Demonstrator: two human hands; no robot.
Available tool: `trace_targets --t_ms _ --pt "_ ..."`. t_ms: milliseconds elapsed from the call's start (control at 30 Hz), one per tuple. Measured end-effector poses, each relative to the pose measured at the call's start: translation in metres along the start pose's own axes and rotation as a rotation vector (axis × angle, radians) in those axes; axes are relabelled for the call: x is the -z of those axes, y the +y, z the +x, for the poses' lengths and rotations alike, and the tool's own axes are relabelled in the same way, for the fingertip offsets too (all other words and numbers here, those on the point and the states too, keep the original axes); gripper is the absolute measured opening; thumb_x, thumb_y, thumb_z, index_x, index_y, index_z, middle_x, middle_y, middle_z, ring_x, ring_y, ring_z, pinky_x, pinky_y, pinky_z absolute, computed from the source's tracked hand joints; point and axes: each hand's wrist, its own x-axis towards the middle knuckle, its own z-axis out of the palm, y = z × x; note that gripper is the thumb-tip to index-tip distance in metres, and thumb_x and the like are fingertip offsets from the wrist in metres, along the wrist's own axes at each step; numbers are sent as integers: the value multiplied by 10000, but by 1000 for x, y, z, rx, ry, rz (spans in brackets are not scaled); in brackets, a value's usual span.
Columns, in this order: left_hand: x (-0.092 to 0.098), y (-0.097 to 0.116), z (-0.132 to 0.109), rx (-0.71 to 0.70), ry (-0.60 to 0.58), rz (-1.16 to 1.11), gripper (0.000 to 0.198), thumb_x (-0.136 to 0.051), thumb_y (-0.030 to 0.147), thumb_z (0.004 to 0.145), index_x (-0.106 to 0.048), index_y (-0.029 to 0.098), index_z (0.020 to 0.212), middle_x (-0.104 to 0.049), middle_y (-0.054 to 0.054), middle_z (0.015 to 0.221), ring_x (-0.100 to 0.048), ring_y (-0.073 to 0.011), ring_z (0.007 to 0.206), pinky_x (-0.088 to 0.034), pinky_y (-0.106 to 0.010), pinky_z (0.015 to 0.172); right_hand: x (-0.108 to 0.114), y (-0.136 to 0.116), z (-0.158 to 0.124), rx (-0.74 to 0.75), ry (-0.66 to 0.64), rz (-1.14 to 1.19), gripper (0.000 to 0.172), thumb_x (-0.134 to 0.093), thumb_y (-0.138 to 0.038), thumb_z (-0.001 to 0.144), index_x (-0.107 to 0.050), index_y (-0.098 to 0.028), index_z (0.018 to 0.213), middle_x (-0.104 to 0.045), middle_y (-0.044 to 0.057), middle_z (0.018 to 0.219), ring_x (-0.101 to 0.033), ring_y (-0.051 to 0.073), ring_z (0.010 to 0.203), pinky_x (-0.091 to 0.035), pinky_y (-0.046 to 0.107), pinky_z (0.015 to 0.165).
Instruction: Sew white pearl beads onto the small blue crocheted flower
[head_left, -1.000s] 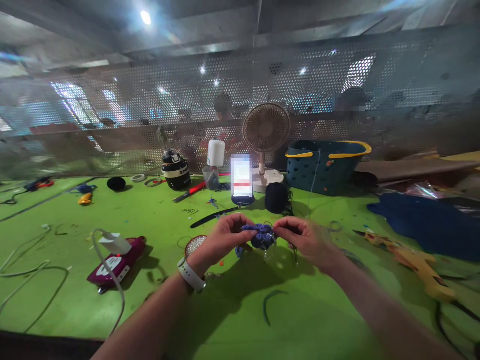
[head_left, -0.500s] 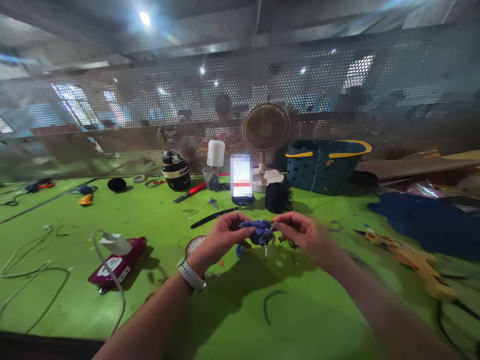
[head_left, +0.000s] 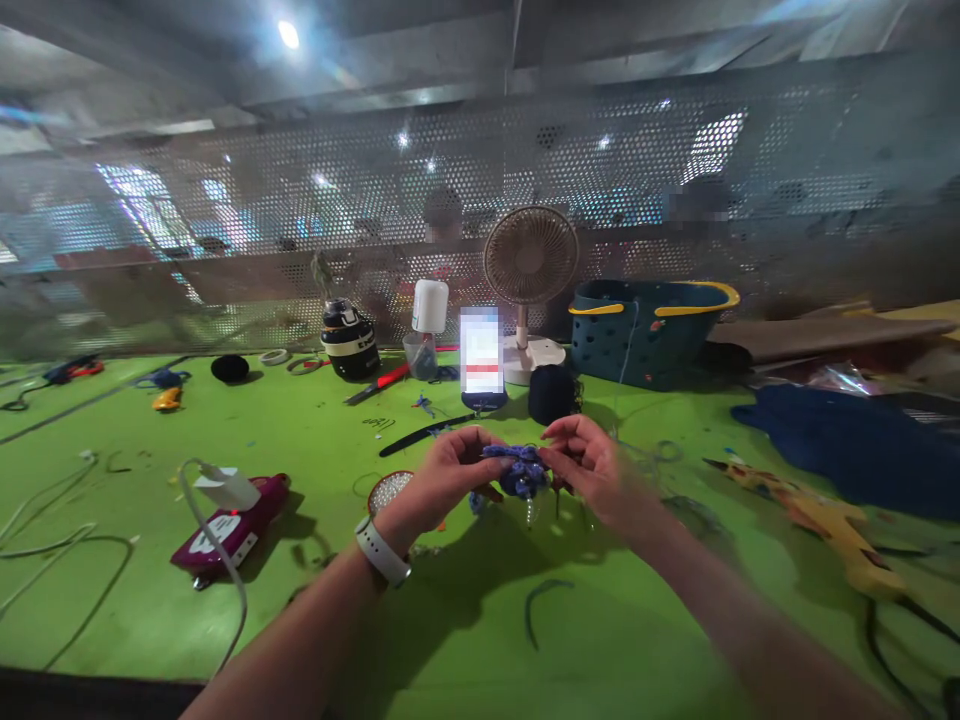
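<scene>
Blue yarn piece (head_left: 519, 470) tight in left grip (head_left: 446, 475), right grip (head_left: 598, 475) apart, dark ball (head_left: 553, 394) and phone (head_left: 481, 352) beyond.

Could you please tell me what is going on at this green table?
A person's bare left hand pinches a small blue-purple yarn piece above the bright green tabletop. The right hand is at the piece's right edge, though blur hides whether it grips anything. Beyond the hands are a phone with a lit screen and a dark, round ball of yarn. A red-rimmed dish of white beads sits near the left wrist.
</scene>
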Motion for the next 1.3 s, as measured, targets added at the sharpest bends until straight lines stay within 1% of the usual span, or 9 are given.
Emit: trace_targets --t_ms 133,267,400,567,700,967,1100,1233,1300 --pt "6 -1 1 -12 -9 -1 257 -768 277 714 -598 129 837 -622 -8 739 -574 -92 613 -495 -205 530 5 -5 2 -82 18 23 333 -622 -496 814 -547 -198 944 -655 35 786 -615 154 642 -504 298 587" --pt "11 3 1 -28 -29 -43 231 -760 256 712 -594 138 822 -605 3 723 -543 -77 576 -444 -182 483 12 -6 2 -40 175 -113 255 -581 -419 864 -612 -204 998 -671 86 994 -634 217 924 -498 396 833" --pt "10 9 -2 -23 -43 -29 226 -759 253 700 -590 139 798 -579 20 677 -499 -62 535 -398 -170 450 11 -9 -3 -100 -135 -40 314 -495 -380 937 -586 -266 1215 -629 85 1243 -574 231 1146 -427 450 971" --pt "12 13 -3 -11 -63 13 198 -739 227 706 -586 129 786 -585 14 689 -503 -60 547 -388 -173 466 8 -13 -8 -177 -280 -68 281 -672 -429 820 -706 -231 1017 -726 51 877 -651 178 748 -499 319 667" --pt "15 12 -3 6 -61 32 198 -734 220 701 -582 128 789 -602 3 703 -526 -73 567 -389 -190 491 11 -13 -6 -149 -198 -90 284 -681 -465 794 -708 -185 758 -680 24 703 -583 127 603 -454 260 570" --pt "31 9 6 -45 87 33 198 -724 226 667 -580 143 775 -593 22 664 -491 -59 509 -339 -172 440 22 -22 -2 -49 -6 -63 328 -687 -529 755 -696 -202 736 -643 16 632 -574 131 571 -471 267 578" --pt "34 11 10 -38 190 47 211 -726 231 634 -566 152 748 -577 30 644 -478 -61 497 -338 -170 426 34 -18 -1 -11 92 -214 329 -652 -529 778 -705 -208 738 -639 27 627 -573 158 555 -465 292 539" --pt "28 9 8 -51 187 67 213 -723 253 660 -566 155 765 -595 24 665 -506 -69 528 -351 -169 444 42 -5 1 239 411 -676 219 -627 -426 825 -722 -231 853 -668 86 904 -619 263 845 -500 420 723" --pt "23 8 7 -44 148 94 218 -729 267 679 -573 150 775 -607 18 677 -523 -74 546 -355 -171 454 40 0 0 366 424 -778 197 -614 -380 851 -710 -221 918 -645 105 1009 -592 287 972 -479 467 822"
